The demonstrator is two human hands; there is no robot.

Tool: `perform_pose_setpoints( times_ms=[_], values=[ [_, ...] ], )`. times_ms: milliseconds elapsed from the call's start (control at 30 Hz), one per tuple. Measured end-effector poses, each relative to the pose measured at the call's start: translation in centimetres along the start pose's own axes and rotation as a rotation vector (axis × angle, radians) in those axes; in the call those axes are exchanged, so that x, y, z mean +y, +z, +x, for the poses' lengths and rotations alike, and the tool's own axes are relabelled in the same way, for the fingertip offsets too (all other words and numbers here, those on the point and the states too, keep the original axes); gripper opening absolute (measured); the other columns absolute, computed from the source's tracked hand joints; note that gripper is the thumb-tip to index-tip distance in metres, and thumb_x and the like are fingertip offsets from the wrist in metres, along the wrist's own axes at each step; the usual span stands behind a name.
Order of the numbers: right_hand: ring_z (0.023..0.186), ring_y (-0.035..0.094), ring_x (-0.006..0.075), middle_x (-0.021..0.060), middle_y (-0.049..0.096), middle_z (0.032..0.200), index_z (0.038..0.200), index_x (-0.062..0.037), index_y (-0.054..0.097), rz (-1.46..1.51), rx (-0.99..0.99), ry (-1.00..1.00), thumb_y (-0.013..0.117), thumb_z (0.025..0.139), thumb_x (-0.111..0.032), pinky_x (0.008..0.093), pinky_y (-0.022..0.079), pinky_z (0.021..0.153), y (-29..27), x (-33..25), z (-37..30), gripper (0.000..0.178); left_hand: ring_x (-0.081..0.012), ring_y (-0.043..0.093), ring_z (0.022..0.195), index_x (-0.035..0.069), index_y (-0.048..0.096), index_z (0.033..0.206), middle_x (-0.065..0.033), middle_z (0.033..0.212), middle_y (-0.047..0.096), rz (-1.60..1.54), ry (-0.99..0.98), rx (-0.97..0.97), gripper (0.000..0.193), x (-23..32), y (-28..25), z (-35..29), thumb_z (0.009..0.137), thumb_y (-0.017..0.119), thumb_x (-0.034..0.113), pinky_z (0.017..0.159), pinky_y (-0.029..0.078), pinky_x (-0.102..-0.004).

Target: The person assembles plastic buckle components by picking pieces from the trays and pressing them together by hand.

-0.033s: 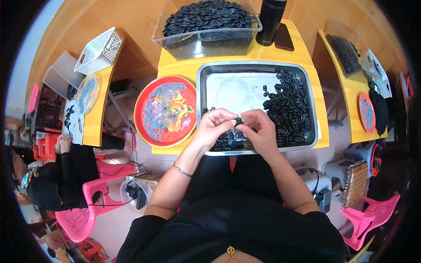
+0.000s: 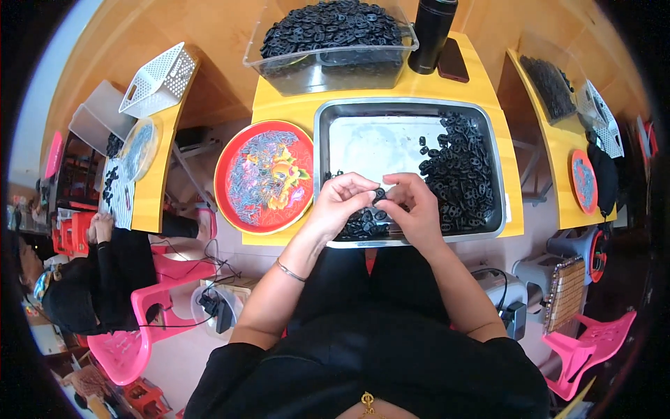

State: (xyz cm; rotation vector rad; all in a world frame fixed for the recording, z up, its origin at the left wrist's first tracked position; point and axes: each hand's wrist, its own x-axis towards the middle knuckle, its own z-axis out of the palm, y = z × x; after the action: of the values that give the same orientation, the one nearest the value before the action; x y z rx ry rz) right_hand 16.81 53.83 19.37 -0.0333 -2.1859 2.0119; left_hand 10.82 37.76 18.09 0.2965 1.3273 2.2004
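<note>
Over the front part of a metal tray [image 2: 377, 143], my two hands meet at a small black plastic piece [image 2: 379, 194]. My left hand [image 2: 341, 204] pinches it between thumb and fingertips. The curled fingers and thumb of my right hand [image 2: 419, 209] close in on its other side; their exact contact is partly hidden. Beneath my hands lies a small pile of similar black pieces [image 2: 364, 225]. A larger heap of black pieces with holes [image 2: 462, 178] covers the tray's right side. Left of the tray, a red flowered plate [image 2: 221, 181] holds many small, thin metal-coloured pins [image 2: 246, 167].
Behind the tray stands a clear bin [image 2: 328, 78] full of black pieces, beside a black bottle [image 2: 430, 42] and a dark phone [image 2: 452, 61]. Side tables hold white baskets [image 2: 157, 80] and similar plates. Another person [image 2: 91, 279] sits at the left, near a pink chair [image 2: 143, 328].
</note>
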Motion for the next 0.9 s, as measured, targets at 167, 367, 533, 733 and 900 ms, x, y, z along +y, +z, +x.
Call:
perform_pose_setpoints(
  times_ms=[167, 367, 533, 733, 900],
  values=[
    [0.072, 0.055, 0.0084, 0.0052, 0.061, 0.090, 0.105, -0.0038, 0.061, -0.164, -0.102, -0.088, 0.072, 0.071, -0.003, 0.0211, 0.045, 0.064, -0.1, -0.7, 0.0, 0.036, -0.0088, 0.058, 0.074, 0.005, 0.052, 0.091, -0.0031, 0.082, 0.061, -0.090, -0.052, -0.071, 0.015, -0.2, -0.5, 0.1, 0.081, 0.061, -0.002, 0.067, 0.047, -0.0209],
    [0.076, 0.058, 0.0106, 0.0075, 0.064, 0.097, 0.094, -0.0026, 0.065, -0.143, -0.077, -0.145, 0.073, 0.070, -0.004, 0.0223, 0.046, 0.066, -0.1, -0.2, -0.1, 0.026, -0.0093, 0.057, 0.072, 0.009, 0.046, 0.090, -0.0019, 0.082, 0.059, -0.159, -0.202, -0.095, 0.021, 0.2, -0.5, 0.1, 0.081, 0.059, -0.004, 0.062, 0.046, -0.0204],
    [0.077, 0.059, 0.0101, 0.0072, 0.065, 0.092, 0.090, -0.0011, 0.065, -0.061, -0.099, -0.020, 0.074, 0.068, -0.001, 0.0217, 0.046, 0.066, -0.4, 0.8, -0.3, 0.023, -0.0095, 0.059, 0.074, 0.009, 0.045, 0.089, -0.0024, 0.082, 0.060, -0.194, -0.260, -0.148, 0.021, 0.1, -0.9, 0.4, 0.081, 0.059, -0.005, 0.063, 0.048, -0.0206],
    [0.069, 0.061, 0.0105, 0.0052, 0.067, 0.083, 0.092, -0.0040, 0.067, -0.061, -0.085, -0.031, 0.076, 0.066, -0.007, 0.0230, 0.048, 0.063, -0.4, 1.1, -0.4, 0.028, -0.0104, 0.060, 0.072, 0.009, 0.046, 0.092, -0.0035, 0.079, 0.060, -0.224, -0.273, -0.192, 0.023, -0.1, -1.0, 0.3, 0.080, 0.062, -0.003, 0.063, 0.049, -0.0215],
    [0.075, 0.057, 0.0085, 0.0059, 0.063, 0.091, 0.099, -0.0009, 0.062, -0.024, -0.126, 0.007, 0.072, 0.070, 0.002, 0.0205, 0.045, 0.066, -0.2, 0.1, -0.2, 0.031, -0.0103, 0.060, 0.074, 0.009, 0.046, 0.095, -0.0031, 0.081, 0.060, -0.237, -0.300, -0.136, 0.024, 0.5, -0.8, 0.3, 0.081, 0.062, -0.002, 0.065, 0.049, -0.0218]
  ],
)
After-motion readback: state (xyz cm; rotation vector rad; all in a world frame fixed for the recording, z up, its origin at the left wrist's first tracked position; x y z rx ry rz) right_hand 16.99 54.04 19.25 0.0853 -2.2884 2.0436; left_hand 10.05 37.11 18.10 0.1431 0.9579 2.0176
